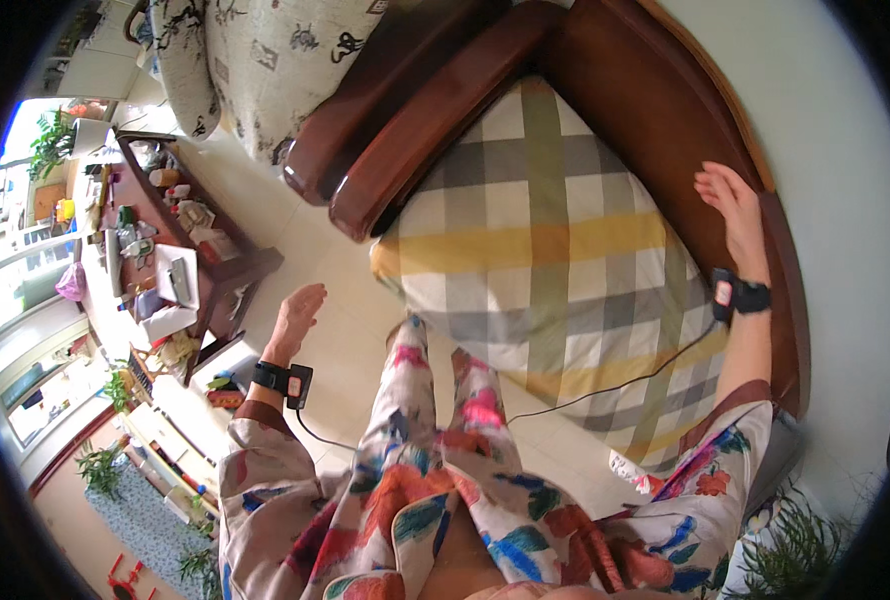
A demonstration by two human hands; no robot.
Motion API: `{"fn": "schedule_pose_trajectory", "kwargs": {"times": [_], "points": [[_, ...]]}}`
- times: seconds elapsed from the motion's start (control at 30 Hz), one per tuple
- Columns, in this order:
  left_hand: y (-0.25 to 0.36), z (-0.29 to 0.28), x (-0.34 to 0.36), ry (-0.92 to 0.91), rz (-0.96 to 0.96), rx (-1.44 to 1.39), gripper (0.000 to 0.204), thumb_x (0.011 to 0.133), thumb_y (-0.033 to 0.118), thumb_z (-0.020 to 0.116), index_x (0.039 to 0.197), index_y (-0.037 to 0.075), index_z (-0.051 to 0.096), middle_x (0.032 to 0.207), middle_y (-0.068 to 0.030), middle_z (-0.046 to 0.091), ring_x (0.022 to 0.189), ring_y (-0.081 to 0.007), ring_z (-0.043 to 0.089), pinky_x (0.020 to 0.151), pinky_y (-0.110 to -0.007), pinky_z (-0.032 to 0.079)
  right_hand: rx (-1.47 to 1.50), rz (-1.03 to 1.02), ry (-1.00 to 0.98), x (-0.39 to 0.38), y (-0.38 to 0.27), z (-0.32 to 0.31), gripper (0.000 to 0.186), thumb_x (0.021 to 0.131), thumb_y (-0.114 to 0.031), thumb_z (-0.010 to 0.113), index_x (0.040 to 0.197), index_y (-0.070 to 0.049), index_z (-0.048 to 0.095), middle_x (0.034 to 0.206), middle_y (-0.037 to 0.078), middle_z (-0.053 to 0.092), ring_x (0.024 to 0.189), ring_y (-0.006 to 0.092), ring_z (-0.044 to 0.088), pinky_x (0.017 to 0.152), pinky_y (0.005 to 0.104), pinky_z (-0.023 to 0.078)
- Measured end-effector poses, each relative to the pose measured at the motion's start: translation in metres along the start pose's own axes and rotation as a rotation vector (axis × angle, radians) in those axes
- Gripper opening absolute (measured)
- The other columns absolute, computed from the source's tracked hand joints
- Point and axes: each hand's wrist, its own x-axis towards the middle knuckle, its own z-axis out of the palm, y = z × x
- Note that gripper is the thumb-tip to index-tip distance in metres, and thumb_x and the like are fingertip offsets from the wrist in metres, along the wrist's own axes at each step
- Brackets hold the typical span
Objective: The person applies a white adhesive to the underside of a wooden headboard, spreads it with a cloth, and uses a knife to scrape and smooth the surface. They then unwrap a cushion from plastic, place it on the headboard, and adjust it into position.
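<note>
My left hand (299,314) hangs in the air over the pale floor, its fingers stretched out and nothing in it. My right hand (732,198) is out to the right, in front of the brown leather sofa back (655,95), fingers loosely extended and also without anything in it; whether it touches the leather I cannot tell. Between the hands lies a checked seat cover (550,240) in grey, white, olive and yellow, spread over the sofa seat. Each wrist carries a black strap with a small device, the left (283,380) and the right (737,294), with cables running off.
The sofa's glossy armrest (435,130) rises at the far side of the seat. Beyond it stands a chair with a patterned cream cover (275,60). At left, a dark wooden table (230,268) bears many small items. A leafy plant (795,550) is at lower right.
</note>
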Motion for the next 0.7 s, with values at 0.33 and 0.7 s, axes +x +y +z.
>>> {"fn": "schedule_pose_trajectory", "kwargs": {"times": [0.33,0.7], "points": [[-0.149,0.208,0.194,0.437,-0.023,-0.671,0.094,0.089,0.044,0.068,0.157,0.019,0.008,0.162,-0.0129,0.009,0.148,-0.0322,0.013,0.115,-0.052,0.021,-0.724,-0.296,-0.256,0.192,0.190,0.239,0.054,0.088,-0.023,0.067,0.139,-0.015,0.051,0.141,0.019,0.049,0.131,0.0357,0.045,0.107,0.0423,0.038],[-0.227,0.234,0.248,0.659,0.058,-0.709,0.063,0.102,0.048,0.045,0.145,0.004,0.033,0.144,-0.0112,0.042,0.130,-0.0238,0.040,0.111,-0.037,0.029,-1.293,-0.470,-0.024,0.362,0.238,0.369,0.057,0.095,-0.052,0.047,0.140,-0.018,0.048,0.148,0.012,0.042,0.139,0.0365,0.031,0.113,0.0489,0.027]]}}
